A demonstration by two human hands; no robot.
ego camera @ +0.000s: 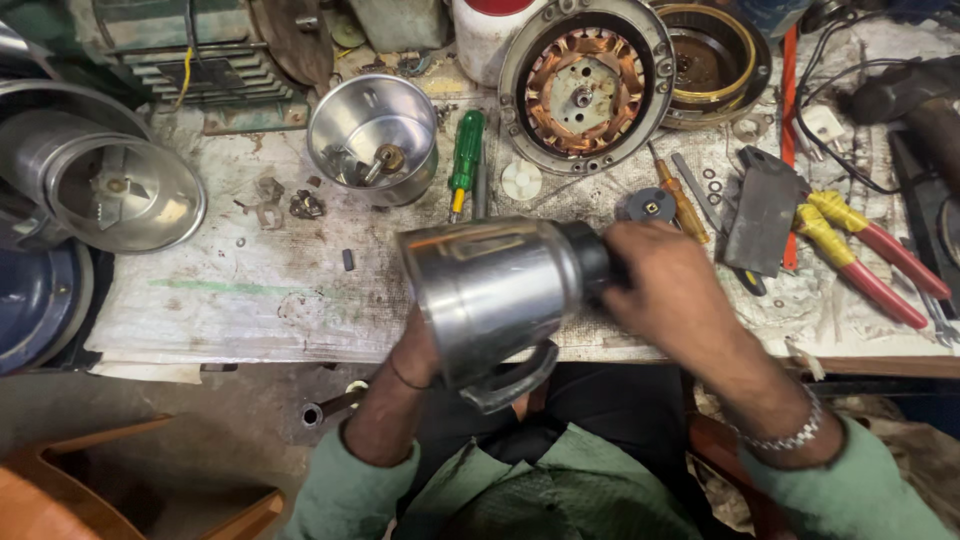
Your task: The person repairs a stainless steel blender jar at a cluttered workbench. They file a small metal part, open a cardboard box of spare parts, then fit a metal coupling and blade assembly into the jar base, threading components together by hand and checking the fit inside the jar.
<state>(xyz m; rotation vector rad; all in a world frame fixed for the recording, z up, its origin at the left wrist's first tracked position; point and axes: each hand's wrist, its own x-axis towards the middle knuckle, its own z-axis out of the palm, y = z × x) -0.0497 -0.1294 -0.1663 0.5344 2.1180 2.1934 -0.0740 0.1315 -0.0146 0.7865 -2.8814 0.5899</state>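
Note:
I hold a shiny steel mixer jar (490,290) on its side over the near edge of the workbench (250,290). Its handle (515,380) points down toward me and its black base faces right. My left hand (415,355) supports the jar from underneath, mostly hidden behind it. My right hand (665,285) is closed around the black base end of the jar.
On the bench stand another steel jar (372,135), a green screwdriver (465,160), a motor stator with copper windings (585,85), an orange-handled screwdriver (680,200), a metal scraper (762,210) and red-and-yellow pliers (865,250). More steel jars (120,185) lie at the left.

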